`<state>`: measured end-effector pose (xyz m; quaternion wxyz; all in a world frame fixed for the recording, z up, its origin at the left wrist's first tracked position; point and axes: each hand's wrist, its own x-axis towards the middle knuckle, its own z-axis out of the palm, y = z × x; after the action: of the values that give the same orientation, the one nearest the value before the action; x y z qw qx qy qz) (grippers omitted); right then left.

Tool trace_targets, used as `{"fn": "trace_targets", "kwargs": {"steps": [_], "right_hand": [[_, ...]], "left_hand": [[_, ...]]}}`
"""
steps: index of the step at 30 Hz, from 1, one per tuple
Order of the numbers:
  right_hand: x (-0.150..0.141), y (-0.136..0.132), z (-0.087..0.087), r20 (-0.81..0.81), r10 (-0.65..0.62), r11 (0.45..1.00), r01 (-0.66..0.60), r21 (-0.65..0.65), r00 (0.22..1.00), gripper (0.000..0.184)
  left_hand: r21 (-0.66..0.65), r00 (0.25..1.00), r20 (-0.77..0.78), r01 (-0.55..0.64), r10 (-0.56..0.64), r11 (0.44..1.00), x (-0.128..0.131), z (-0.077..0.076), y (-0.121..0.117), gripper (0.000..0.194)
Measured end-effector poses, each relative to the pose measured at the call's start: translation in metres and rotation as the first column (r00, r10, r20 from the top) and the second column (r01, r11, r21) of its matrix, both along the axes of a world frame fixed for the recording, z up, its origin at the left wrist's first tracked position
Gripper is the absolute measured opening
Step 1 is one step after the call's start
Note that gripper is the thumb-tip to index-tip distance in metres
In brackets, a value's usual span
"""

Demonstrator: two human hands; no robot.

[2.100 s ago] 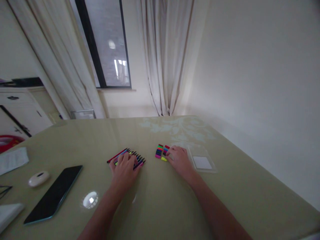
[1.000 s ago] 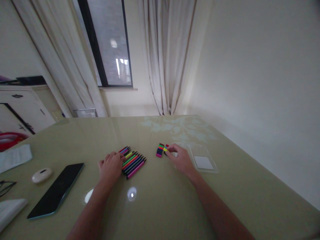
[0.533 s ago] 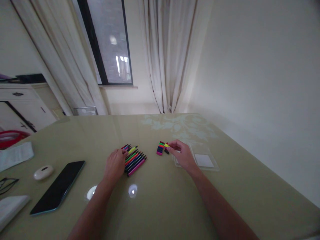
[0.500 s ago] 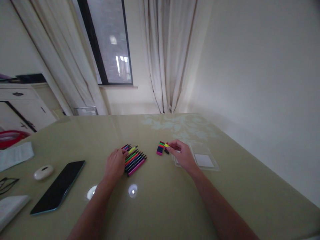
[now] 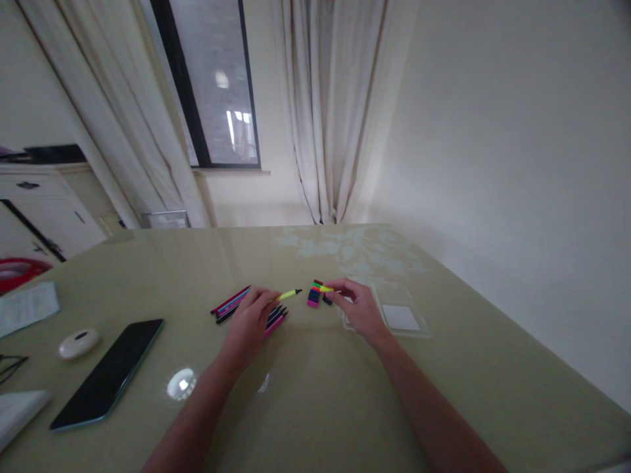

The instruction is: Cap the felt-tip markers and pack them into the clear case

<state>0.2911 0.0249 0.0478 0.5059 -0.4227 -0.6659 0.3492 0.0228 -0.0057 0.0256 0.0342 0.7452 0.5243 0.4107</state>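
My left hand [image 5: 252,320] grips a yellow felt-tip pen [image 5: 288,295], its dark tip pointing right. Beneath that hand, partly hidden, lie several uncapped pens [image 5: 276,320], and to its left rests a second group of pens [image 5: 230,304]. My right hand [image 5: 358,303] pinches a small yellow pen cap [image 5: 324,289] between thumb and fingertips. Right beside it, a row of coloured caps [image 5: 313,297] lies on the table. A clear plastic case [image 5: 419,322] sits partly behind my right hand, with a white label or card in it.
A black phone [image 5: 108,374], a white oval case [image 5: 79,343], a cloth or paper packet [image 5: 29,307] and a white box [image 5: 20,414] lie on the table's left side. A wall [image 5: 517,197] borders the table at right.
My left hand has lifted the yellow pen from the row and moved right, bringing its tip towards the cap. The right hand holds the yellow cap in nearly the same place.
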Motion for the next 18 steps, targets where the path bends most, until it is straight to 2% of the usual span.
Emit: {"fn": "trace_targets", "kwargs": {"steps": [4,11,18], "right_hand": [[-0.001,-0.004,0.006,-0.025,0.041,0.999,-0.041,0.018,0.999,0.022],[-0.003,-0.008,0.008,-0.018,0.070,0.997,-0.069,0.035,0.997,0.022],[-0.006,-0.012,0.011,-0.003,0.113,0.992,-0.113,0.049,0.994,0.024]], "left_hand": [[0.046,0.996,-0.041,0.083,-0.081,0.995,0.014,0.005,-0.011,0.027],[-0.046,0.995,-0.088,0.047,-0.051,0.998,0.015,0.011,-0.015,0.027],[-0.003,0.992,-0.103,0.075,-0.074,0.997,0.017,0.011,-0.015,0.026]]}}
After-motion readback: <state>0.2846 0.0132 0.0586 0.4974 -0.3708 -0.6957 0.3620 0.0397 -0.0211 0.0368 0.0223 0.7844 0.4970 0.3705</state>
